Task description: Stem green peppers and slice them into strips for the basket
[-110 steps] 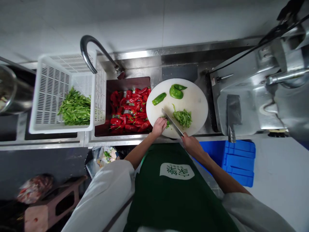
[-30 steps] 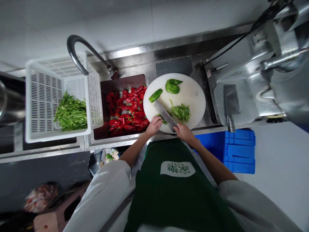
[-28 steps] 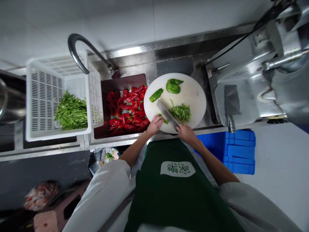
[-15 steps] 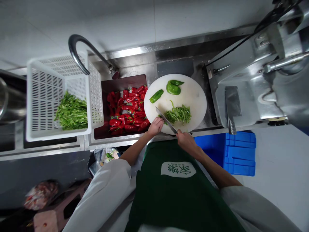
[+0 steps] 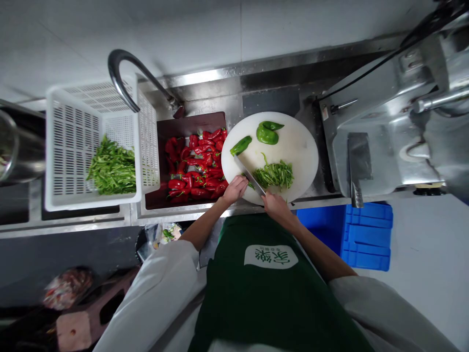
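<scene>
My right hand is closed round the handle of a kitchen knife, whose blade slants across the near left part of a round white cutting board. The curled fingers of my left hand press on a green pepper right beside the blade; they hide most of it. To the right of the knife lies a heap of green pepper strips. Near the blade's tip is a flattened green pepper piece. A larger green pepper rests at the board's far side.
Red peppers fill a brown sink basin left of the board. Beyond stands a white basket with green strips, under a curved faucet. A cleaver lies at right; a blue crate sits below the counter edge.
The knife and my right hand have shifted slightly left across the board, bringing the blade's tip close to the flattened pepper piece. My view has turned a little; my left hand stays beside the blade.
</scene>
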`<move>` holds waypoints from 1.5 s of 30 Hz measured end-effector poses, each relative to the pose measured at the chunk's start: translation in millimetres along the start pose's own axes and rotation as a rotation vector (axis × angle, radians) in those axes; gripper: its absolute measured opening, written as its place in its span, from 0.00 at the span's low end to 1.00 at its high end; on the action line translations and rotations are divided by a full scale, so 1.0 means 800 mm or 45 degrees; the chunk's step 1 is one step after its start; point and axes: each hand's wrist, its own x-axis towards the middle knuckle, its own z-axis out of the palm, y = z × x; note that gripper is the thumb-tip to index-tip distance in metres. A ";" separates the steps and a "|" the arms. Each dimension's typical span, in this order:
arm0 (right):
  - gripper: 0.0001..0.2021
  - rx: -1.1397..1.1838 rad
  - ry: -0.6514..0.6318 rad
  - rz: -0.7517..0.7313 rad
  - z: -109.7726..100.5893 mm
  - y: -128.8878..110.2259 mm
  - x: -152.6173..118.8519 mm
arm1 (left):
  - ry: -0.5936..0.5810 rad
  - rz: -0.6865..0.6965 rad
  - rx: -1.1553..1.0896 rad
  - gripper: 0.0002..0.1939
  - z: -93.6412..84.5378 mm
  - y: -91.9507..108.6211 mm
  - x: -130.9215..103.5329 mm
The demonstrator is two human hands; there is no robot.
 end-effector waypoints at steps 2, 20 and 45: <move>0.18 -0.001 0.013 -0.014 -0.004 0.005 -0.002 | 0.012 -0.015 0.031 0.13 0.002 -0.001 -0.002; 0.17 0.037 -0.022 -0.067 0.001 0.010 -0.010 | -0.034 -0.003 0.018 0.14 0.001 -0.003 -0.012; 0.16 0.010 0.056 0.006 0.002 0.024 -0.024 | 0.289 -0.171 -0.002 0.13 -0.041 -0.009 0.030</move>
